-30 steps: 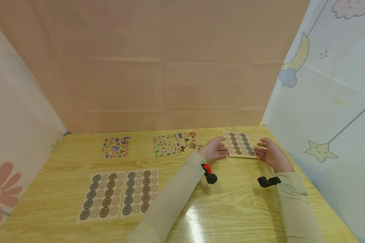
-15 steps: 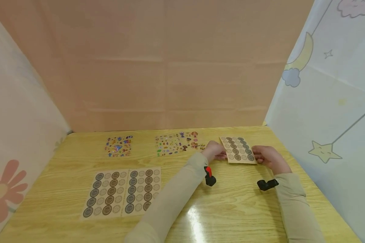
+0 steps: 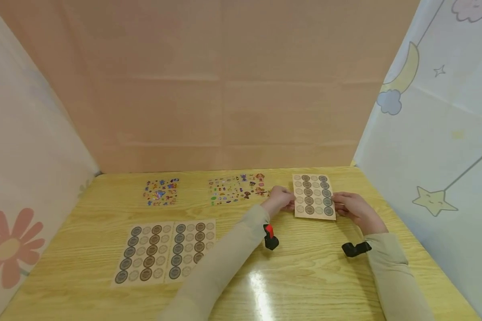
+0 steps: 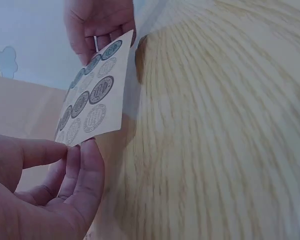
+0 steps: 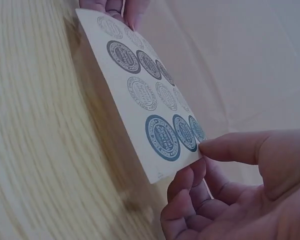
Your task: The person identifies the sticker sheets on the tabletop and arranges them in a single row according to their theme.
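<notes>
A cream sticker sheet (image 3: 314,196) with columns of round seal stickers is held between both hands at the right of the table. My left hand (image 3: 280,199) pinches its left edge, thumb on top and fingers beneath, as the left wrist view shows. The right hand (image 3: 352,207) pinches the opposite edge the same way; in the right wrist view the thumb (image 5: 235,147) lies over a blue seal. The sheet (image 5: 145,95) is lifted off the wood, its near edge casting a shadow below.
Two matching seal sticker sheets (image 3: 143,254) lie side by side at the front left. Behind them are a clear sheet of colourful cartoon stickers (image 3: 160,192) and another wider one (image 3: 229,189). A backdrop (image 3: 225,89) and printed side walls (image 3: 438,133) bound the wooden table (image 3: 305,276).
Both hands have closed on the side edges of the seal sticker sheet, which has risen from the table and tipped towards the camera. The view has shifted slightly.
</notes>
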A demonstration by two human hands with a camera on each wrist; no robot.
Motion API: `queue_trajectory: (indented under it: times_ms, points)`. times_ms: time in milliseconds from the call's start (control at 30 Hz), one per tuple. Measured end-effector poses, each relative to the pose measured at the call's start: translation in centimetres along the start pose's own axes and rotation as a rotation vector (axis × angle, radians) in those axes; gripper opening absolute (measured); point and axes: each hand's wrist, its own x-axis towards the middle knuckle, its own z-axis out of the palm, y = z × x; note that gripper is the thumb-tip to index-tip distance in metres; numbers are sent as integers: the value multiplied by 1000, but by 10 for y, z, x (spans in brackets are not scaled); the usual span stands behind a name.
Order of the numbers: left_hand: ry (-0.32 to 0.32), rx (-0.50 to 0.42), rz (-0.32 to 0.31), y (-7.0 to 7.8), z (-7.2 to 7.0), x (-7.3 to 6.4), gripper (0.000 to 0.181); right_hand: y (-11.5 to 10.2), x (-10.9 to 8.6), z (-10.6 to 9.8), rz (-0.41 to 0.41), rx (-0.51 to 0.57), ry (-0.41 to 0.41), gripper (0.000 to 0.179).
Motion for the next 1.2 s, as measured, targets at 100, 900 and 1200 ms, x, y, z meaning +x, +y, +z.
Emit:
queue_trajectory:
  times_ms: [100, 900, 1200]
  points:
    - [109, 38, -15, -36, 11, 55, 11, -5, -5, 6, -55, 50, -15, 54]
    - [-31, -31, 206, -45, -88, 12, 15, -31, -30, 85, -163, 214, -185, 34]
    - [-23, -45, 157, -64, -120, -25, 19, -32, -34, 118, -151, 183, -264, 35]
